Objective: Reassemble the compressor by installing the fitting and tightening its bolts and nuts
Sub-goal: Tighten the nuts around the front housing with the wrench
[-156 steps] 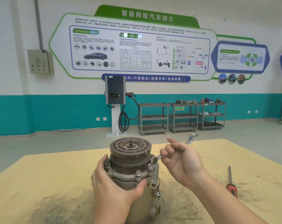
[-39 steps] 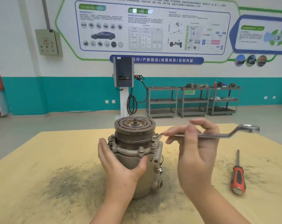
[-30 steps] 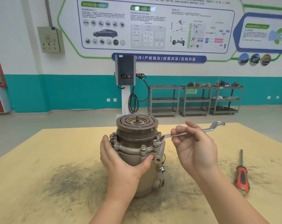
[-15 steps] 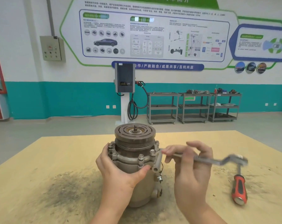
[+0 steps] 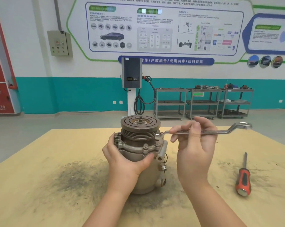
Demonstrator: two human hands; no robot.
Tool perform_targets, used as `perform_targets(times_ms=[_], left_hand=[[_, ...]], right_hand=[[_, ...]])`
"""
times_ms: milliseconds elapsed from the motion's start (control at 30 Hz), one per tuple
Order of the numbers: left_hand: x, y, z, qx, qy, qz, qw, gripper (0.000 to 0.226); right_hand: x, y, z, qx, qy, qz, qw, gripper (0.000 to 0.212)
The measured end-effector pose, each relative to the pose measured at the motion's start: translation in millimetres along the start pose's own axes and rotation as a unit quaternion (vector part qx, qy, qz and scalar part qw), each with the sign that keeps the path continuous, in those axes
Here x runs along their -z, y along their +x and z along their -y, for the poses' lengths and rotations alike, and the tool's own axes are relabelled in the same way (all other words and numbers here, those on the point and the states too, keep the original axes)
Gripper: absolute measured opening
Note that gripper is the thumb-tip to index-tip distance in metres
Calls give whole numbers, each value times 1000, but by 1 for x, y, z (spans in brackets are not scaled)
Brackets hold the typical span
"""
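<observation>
Wrench (image 5: 205, 131) swings back up from lowered, blurred position half second ago; shank now level, free ring end at far right, above table (image 5: 40, 177), well clear of screwdriver (image 5: 243, 181). Other ring end sits again on right-side flange bolt (image 5: 158, 136) of compressor (image 5: 141, 145). Right hand (image 5: 195, 145) rises with it, fingers curled over shank, thumb beneath. Left hand (image 5: 127, 161) slides slightly lower on housing, thumb across front below flange. Camera tilts down and nearer: wall poster top cut off, red cabinet enters at left.
</observation>
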State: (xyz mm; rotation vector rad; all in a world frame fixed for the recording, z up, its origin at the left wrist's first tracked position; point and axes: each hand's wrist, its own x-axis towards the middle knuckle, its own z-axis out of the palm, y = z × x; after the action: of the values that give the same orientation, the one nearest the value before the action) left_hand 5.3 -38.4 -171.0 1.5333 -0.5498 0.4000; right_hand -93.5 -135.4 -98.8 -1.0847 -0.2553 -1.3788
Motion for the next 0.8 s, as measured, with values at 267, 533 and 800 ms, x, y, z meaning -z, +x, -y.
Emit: perform_targets(times_ms=[267,533,800], left_hand=[[-17,-17,-8,4,10,-28,1000,132],[-10,-8,3,0,12,12,1000,124],[-8,-5,8,44,-18,41,998,129]], right_hand=[[23,18,-9,-207,136,-85,965,27],[33,36,-15,-295,150,-53,942,14],[26,-5,-23,7,0,-43,999,8]])
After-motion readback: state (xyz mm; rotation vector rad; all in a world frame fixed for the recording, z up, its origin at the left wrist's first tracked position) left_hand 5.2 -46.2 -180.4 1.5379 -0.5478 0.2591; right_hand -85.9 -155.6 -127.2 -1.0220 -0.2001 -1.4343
